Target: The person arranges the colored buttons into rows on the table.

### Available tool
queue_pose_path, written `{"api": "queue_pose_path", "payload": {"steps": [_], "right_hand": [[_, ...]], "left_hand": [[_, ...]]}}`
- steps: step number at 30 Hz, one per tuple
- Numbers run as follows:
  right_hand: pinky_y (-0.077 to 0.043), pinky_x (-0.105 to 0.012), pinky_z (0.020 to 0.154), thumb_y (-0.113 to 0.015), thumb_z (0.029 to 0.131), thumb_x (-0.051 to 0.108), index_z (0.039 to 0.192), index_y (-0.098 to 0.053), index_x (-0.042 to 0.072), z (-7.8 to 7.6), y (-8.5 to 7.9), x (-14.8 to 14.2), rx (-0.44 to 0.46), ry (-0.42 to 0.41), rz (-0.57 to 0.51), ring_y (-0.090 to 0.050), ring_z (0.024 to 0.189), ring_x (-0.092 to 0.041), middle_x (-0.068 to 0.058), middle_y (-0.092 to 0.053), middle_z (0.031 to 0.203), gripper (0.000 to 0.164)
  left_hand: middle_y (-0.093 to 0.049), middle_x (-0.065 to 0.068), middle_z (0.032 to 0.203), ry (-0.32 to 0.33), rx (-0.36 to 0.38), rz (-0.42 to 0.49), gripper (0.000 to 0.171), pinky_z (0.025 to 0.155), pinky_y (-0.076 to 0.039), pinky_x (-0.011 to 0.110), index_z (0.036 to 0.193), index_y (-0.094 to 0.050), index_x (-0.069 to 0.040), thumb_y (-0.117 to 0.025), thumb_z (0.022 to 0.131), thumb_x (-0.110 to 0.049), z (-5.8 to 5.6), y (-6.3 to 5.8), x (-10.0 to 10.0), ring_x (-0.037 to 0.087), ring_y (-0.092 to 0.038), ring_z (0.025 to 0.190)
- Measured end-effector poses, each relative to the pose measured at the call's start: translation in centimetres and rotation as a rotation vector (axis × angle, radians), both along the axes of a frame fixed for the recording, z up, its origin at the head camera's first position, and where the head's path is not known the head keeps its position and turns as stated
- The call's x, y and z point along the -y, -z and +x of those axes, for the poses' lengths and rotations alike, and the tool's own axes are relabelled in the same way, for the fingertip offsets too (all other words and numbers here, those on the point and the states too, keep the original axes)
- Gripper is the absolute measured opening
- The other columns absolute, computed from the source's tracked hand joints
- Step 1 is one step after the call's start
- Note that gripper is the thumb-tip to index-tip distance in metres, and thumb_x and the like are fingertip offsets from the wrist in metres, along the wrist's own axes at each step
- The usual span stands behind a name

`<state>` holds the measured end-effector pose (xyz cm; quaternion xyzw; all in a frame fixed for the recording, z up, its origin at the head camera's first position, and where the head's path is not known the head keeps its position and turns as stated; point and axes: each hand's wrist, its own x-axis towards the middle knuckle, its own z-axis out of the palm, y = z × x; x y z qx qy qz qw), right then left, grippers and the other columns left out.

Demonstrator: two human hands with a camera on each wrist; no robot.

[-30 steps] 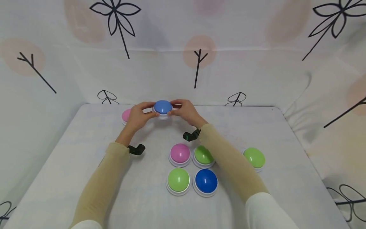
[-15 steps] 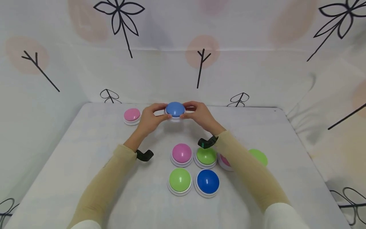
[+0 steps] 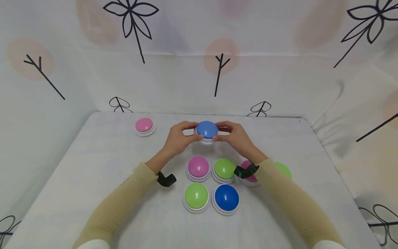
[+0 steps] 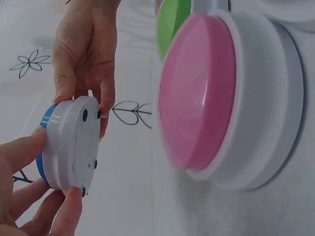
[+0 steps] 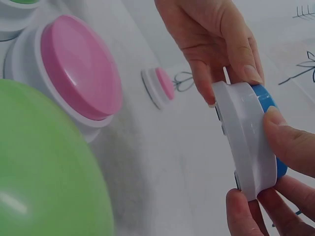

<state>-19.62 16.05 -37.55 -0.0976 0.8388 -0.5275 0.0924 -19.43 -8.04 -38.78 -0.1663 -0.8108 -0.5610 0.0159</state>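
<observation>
Between both hands is a light-blue push button point(image 3: 207, 130) with a white base, held up off the table. My left hand point(image 3: 180, 139) grips its left side, thumb toward the front, and my right hand point(image 3: 237, 139) grips the right side the same way. In the left wrist view the button's white underside point(image 4: 84, 147) shows with small dark feet. Just nearer to me stand a pink button point(image 3: 198, 167) and a green button point(image 3: 224, 169), side by side. In front of those sit another green button point(image 3: 196, 196) and a dark-blue button point(image 3: 226, 197).
A second pink button point(image 3: 248, 166) is partly covered by the right wrist's black camera mount point(image 3: 246, 171). Behind the right sleeve another green button point(image 3: 283, 169) peeks out. One more pink button point(image 3: 144, 125) stands at the back left of the white table point(image 3: 77, 166).
Both hands have carried the light-blue button to the right and, lately, nearer to me. The pink button at the back left, earlier partly behind the left hand, is now fully in view.
</observation>
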Motion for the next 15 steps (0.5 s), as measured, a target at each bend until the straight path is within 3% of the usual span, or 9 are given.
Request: {"api": "queue_pose_path", "payload": {"steps": [7, 15], "right_hand": [[-0.046, -0.053, 0.102, -0.079, 0.086, 0.027, 0.139, -0.055, 0.011, 2.5, -0.3, -2.3, 0.002, 0.026, 0.059, -0.046, 0.134, -0.035, -0.011, -0.056, 0.139, 0.060], [-0.047, -0.054, 0.100, -0.079, 0.087, 0.030, 0.142, -0.051, 0.009, 5.2, 0.1, -4.5, -0.011, 0.034, 0.091, -0.045, 0.133, -0.039, -0.015, -0.053, 0.141, 0.064]], "left_hand": [[-0.065, 0.005, 0.122, 0.066, 0.020, 0.043, 0.047, 0.086, -0.056, 0.030, 0.127, -0.067, -0.007, -0.082, 0.084, -0.017, 1.7, -0.4, -2.1, 0.021, -0.059, 0.115], [-0.066, 0.003, 0.121, 0.127, 0.055, 0.038, 0.047, 0.085, -0.056, 0.028, 0.127, -0.067, -0.008, -0.082, 0.085, -0.020, 3.1, 0.2, -4.0, 0.020, -0.059, 0.116]]}}
